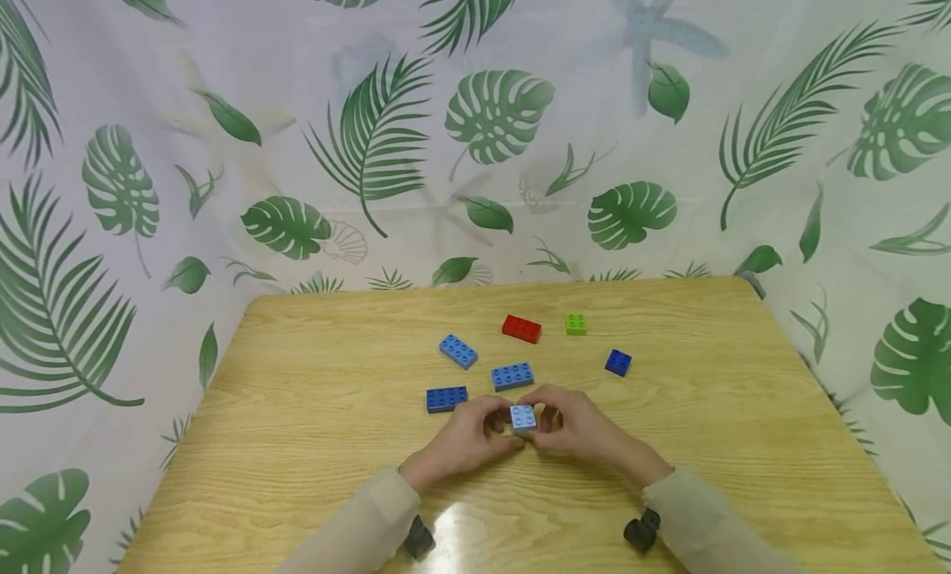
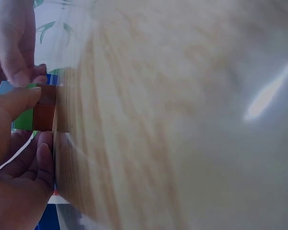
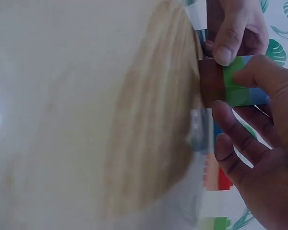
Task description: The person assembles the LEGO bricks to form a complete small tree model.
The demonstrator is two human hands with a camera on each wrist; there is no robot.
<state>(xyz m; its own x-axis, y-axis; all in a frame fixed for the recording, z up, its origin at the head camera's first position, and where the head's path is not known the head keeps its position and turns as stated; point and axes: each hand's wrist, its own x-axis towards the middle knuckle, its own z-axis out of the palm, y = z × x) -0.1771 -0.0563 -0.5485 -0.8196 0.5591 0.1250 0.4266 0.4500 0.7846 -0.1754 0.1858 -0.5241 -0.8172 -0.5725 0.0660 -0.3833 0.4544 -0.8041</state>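
Observation:
A small stack of toy bricks stands on the table between both hands. Its top is a light blue brick [image 1: 523, 417] with studs up; under it come a green brick [image 3: 235, 96] and a brown brick [image 3: 212, 86] at the tabletop. My left hand [image 1: 468, 435] pinches the stack from the left, its thumb on the near side of the lower bricks. From the right, my right hand [image 1: 587, 429] grips the upper bricks between thumb and fingers. The fingers partly hide the stack's sides.
Just beyond the hands lie a dark blue brick [image 1: 447, 400] and two mid-blue bricks, one nearer [image 1: 513, 377] and one farther [image 1: 458, 352]. Farther back are a red brick [image 1: 522, 329] and a lime brick [image 1: 575, 324]. A small blue brick [image 1: 618, 362] lies at right.

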